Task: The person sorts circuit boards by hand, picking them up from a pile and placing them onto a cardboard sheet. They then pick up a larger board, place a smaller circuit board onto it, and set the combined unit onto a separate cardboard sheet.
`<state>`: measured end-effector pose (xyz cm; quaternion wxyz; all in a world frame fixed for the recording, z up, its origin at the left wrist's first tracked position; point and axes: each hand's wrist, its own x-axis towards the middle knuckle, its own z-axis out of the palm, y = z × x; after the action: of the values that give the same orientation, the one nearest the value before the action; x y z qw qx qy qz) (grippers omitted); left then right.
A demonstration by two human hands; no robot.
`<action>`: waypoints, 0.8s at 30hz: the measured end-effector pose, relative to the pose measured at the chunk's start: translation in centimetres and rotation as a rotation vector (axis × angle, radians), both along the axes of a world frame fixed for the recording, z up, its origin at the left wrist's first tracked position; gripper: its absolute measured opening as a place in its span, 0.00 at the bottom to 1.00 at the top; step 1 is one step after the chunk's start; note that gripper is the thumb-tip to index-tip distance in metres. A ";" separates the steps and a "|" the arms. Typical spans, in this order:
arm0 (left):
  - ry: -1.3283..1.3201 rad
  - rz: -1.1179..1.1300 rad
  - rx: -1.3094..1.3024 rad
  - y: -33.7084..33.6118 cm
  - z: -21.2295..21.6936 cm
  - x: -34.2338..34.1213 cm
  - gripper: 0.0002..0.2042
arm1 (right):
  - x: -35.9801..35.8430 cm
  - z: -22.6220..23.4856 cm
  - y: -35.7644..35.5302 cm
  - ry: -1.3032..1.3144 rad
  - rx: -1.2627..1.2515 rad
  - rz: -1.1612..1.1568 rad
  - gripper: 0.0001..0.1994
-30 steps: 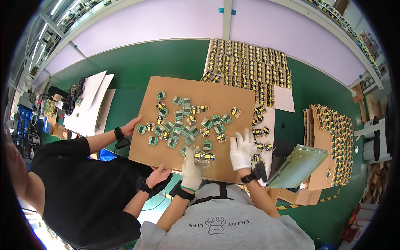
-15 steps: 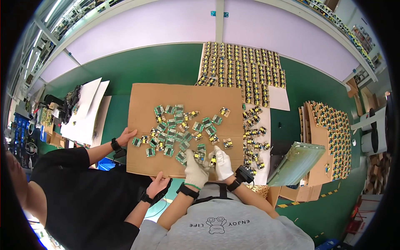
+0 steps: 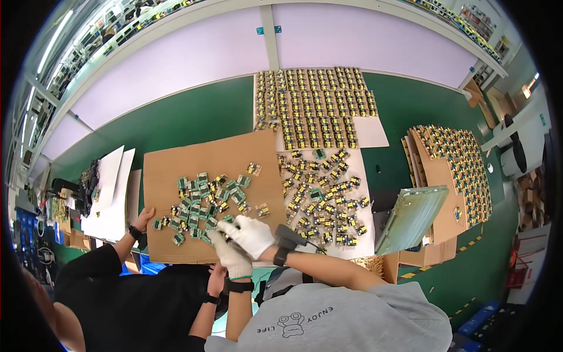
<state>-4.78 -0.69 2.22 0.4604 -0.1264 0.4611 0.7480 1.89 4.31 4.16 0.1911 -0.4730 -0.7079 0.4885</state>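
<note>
My left hand (image 3: pixel 234 258), in a white knit glove, is at the near edge of a brown cardboard sheet (image 3: pixel 240 151). Over it reaches my gloved right hand (image 3: pixel 253 236), its curled fingers meeting those of the left. Whatever lies between the fingers is too small and covered to make out. Just beyond my hands, small green circuit boards (image 3: pixel 204 190) lie in a loose cluster on the cardboard, mixed with boards bearing yellow parts (image 3: pixel 262 209). A co-worker in black grips the sheet with one bare hand (image 3: pixel 143 219) at its left edge; another bare hand (image 3: pixel 216 279) is below its near edge.
Right of the cardboard, a loose heap of yellow-topped boards (image 3: pixel 328 205) covers a white sheet. Neat rows of such boards (image 3: pixel 319 108) fill the area behind. A tilted greenish panel (image 3: pixel 410 217) and a cardboard stack with more boards (image 3: pixel 469 176) stand at right.
The view has shifted, and the cardboard with its boards sits further left in it. My right hand has moved left across my left hand; the loose heap is now uncovered.
</note>
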 end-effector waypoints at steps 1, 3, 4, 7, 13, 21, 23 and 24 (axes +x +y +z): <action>0.045 -0.013 -0.043 -0.4 -0.3 -1.2 0.17 | -0.5 -0.6 -0.3 -0.037 0.186 0.105 0.26; 0.147 0.006 -0.034 -0.5 -0.2 -2.0 0.12 | -1.7 -1.4 -0.5 -0.074 0.183 0.151 0.24; 0.150 0.010 -0.031 -0.8 -0.5 -2.4 0.12 | -2.3 -1.6 -0.6 0.050 0.071 0.134 0.27; 0.329 0.051 -0.088 -1.9 -1.8 -3.7 0.14 | -3.6 -2.3 0.1 0.349 -0.400 0.192 0.32; 0.605 0.174 -0.604 -0.6 -1.9 -7.8 0.30 | -6.2 -4.0 3.0 -0.027 0.066 0.224 0.28; 1.087 0.114 -0.681 0.3 -5.3 -9.8 0.29 | -1.2 -3.2 5.6 0.170 0.340 0.056 0.22; 1.147 0.109 -0.697 0.9 -4.1 -8.3 0.28 | 1.9 -4.8 8.2 0.064 0.198 -0.103 0.21; 1.142 0.176 -0.594 0.7 -4.3 -8.5 0.27 | 3.3 -4.0 9.2 0.077 0.095 -0.232 0.21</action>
<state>-13.32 -0.03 -2.12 0.0253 0.1318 0.8083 0.5733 5.19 13.48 0.15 0.2958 -0.5230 -0.6628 0.4468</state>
